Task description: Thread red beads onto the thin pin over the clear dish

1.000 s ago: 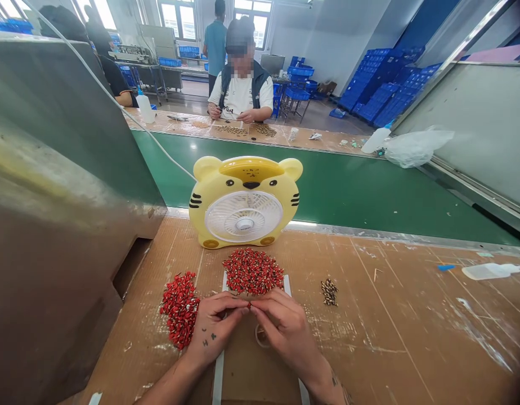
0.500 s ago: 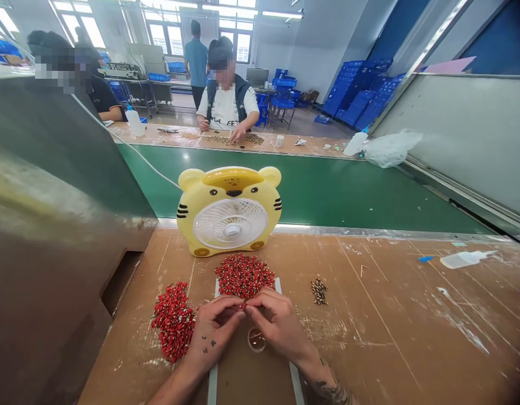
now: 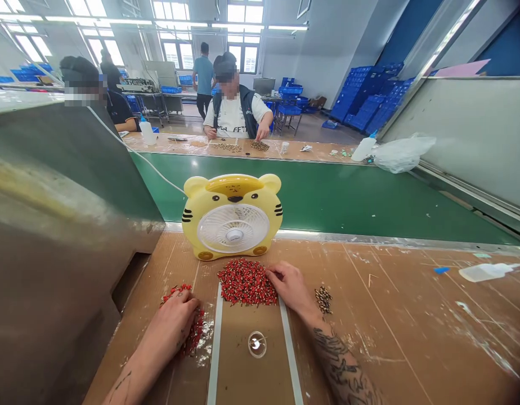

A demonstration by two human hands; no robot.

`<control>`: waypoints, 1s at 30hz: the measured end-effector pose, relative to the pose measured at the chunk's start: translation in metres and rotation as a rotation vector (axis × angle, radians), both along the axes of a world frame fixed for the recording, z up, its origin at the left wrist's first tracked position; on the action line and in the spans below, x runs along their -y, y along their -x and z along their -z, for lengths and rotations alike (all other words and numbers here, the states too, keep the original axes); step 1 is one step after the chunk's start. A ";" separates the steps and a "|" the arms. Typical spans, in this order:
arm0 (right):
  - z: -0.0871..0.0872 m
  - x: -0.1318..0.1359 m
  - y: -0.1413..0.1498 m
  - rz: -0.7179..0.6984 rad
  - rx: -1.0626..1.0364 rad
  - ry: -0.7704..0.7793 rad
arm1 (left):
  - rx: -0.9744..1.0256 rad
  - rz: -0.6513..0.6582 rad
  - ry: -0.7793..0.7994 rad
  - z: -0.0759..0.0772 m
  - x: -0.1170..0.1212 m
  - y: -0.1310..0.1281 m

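Observation:
My left hand [image 3: 172, 320] lies palm down over the left pile of small red parts [image 3: 196, 333], covering most of it. What its fingers hold is hidden. My right hand [image 3: 288, 288] rests its fingertips on the right edge of a larger central heap of red-and-white parts [image 3: 246, 282]. Between two white strips [image 3: 216, 349] on the cardboard bench top [image 3: 370, 315] sits a small round clear dish [image 3: 256, 344]. A little pile of brownish metallic parts [image 3: 323, 300] lies just right of my right hand.
A yellow tiger-shaped fan [image 3: 232, 216] stands beyond the heap, in front of a green conveyor belt [image 3: 327, 197]. A metal panel [image 3: 53, 270] rises on the left. A plastic squeeze bottle [image 3: 485, 272] lies at right. A co-worker [image 3: 234, 109] sits across the belt.
My hands have parted from their pinch together above the dish. The left moved onto the left pile, the right to the heap's right edge. The dish now shows fully.

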State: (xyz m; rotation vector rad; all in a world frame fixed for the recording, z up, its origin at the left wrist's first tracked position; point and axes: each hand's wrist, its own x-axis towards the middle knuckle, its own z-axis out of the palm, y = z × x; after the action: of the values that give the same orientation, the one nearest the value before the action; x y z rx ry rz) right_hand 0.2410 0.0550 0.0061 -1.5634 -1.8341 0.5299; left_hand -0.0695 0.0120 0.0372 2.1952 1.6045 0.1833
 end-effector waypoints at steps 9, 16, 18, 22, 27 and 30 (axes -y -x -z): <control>-0.019 0.034 -0.019 0.011 -0.048 0.031 | 0.025 0.109 0.003 0.000 -0.008 0.002; -0.018 0.087 -0.001 -0.367 -0.186 0.225 | 0.463 0.025 -0.017 -0.007 -0.002 -0.009; -0.013 0.093 0.003 -0.385 -0.181 0.234 | 0.645 0.002 0.039 -0.006 0.001 -0.022; -0.004 0.094 0.006 -0.367 -0.143 0.200 | 0.952 -0.059 0.192 0.003 0.003 -0.048; -0.003 0.095 0.012 -0.432 -0.063 0.069 | 1.245 -0.100 0.419 0.022 0.006 -0.063; -0.004 0.094 0.014 -0.496 0.022 0.004 | 1.340 -0.182 0.542 0.032 0.008 -0.064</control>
State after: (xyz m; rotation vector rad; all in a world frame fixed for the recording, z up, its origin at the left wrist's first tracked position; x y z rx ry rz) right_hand 0.2266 -0.0394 0.0101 -1.1106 -2.2454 0.7376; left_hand -0.0051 0.0037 0.0049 1.0010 0.8594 0.9057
